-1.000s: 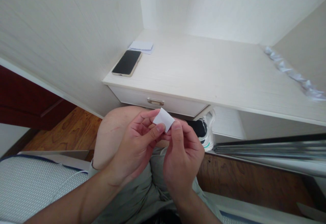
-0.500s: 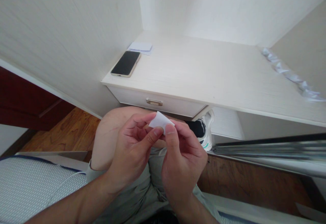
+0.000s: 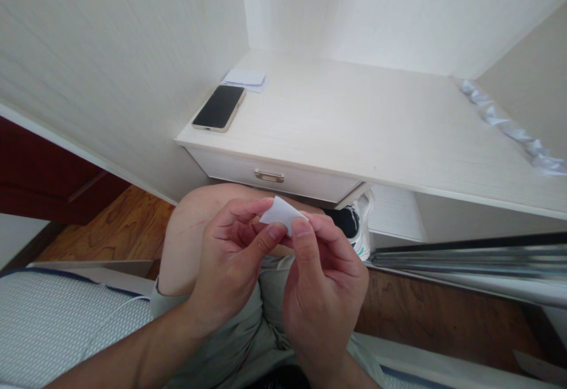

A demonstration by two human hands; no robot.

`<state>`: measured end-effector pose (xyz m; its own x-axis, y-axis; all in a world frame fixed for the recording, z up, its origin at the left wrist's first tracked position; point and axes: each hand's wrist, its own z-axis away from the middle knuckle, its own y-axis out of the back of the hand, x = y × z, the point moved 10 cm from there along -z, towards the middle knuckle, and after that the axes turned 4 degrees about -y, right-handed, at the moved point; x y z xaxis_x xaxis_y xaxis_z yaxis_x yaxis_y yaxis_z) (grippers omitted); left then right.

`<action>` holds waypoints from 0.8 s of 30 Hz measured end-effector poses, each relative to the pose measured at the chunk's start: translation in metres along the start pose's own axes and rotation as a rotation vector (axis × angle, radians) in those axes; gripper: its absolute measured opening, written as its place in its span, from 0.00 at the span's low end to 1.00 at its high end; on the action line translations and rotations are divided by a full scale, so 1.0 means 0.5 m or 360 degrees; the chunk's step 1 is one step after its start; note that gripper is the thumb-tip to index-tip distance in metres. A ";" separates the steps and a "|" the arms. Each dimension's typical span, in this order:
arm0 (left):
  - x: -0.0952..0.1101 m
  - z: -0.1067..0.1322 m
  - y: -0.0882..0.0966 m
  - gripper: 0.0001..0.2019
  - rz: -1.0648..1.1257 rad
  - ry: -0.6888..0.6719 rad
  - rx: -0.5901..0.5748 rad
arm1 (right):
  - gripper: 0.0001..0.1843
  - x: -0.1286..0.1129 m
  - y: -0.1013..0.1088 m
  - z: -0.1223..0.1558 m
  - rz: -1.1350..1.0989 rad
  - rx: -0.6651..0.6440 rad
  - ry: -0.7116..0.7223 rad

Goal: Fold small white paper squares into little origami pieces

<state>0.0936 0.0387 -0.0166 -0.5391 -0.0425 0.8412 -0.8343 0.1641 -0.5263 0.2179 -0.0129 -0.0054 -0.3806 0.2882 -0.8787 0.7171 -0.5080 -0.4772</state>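
A small white folded paper (image 3: 280, 212) sits between my two hands, above my bare knee (image 3: 199, 224). My left hand (image 3: 234, 259) pinches its left edge with thumb and forefinger. Pressed against it, my right hand (image 3: 321, 288) pinches the paper's right end with its thumb on top. Both hands are closed on the paper, in front of the pale desk (image 3: 354, 129).
A black phone (image 3: 220, 108) lies at the desk's left end, with a few white paper slips (image 3: 245, 78) behind it. A row of folded white paper pieces (image 3: 509, 129) runs along the right wall. A drawer with a brass handle (image 3: 269, 176) faces me. A sneaker (image 3: 354, 224) stands under the desk.
The paper has turned from a flat square facing me to a flatter, tilted shape. My right thumb has slid up onto its right end.
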 end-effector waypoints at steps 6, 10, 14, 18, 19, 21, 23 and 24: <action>0.010 -0.002 0.004 0.13 -0.0064 -0.0032 -0.0003 | 0.08 0.004 -0.006 -0.001 -0.0067 -0.0109 0.0001; 0.006 -0.005 -0.005 0.14 -0.0008 0.0020 -0.0078 | 0.09 -0.011 -0.011 -0.002 0.0012 -0.0196 0.0081; 0.001 -0.009 -0.006 0.13 0.0069 0.0084 -0.0079 | 0.12 -0.031 -0.015 -0.001 0.0095 -0.0269 0.0213; -0.003 -0.011 -0.011 0.14 0.0141 0.0139 -0.0110 | 0.14 -0.045 -0.016 0.000 0.0125 -0.0316 0.0347; -0.003 -0.011 -0.012 0.13 0.0153 0.0146 -0.0117 | 0.15 -0.045 -0.016 0.000 0.0120 -0.0329 0.0358; -0.003 -0.011 -0.011 0.13 0.0156 0.0151 -0.0131 | 0.16 -0.045 -0.016 -0.002 0.0125 -0.0355 0.0352; -0.001 -0.010 -0.009 0.13 0.0126 0.0139 -0.0150 | 0.17 -0.048 -0.017 -0.004 0.0157 -0.0380 0.0351; 0.001 -0.010 -0.008 0.13 0.0100 0.0123 -0.0166 | 0.17 -0.052 -0.017 -0.006 0.0176 -0.0390 0.0364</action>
<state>0.0971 0.0430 -0.0135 -0.5758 0.0465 0.8163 -0.7805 0.2659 -0.5658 0.2232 -0.0137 0.0214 -0.1719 0.4307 -0.8860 0.8759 -0.3447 -0.3376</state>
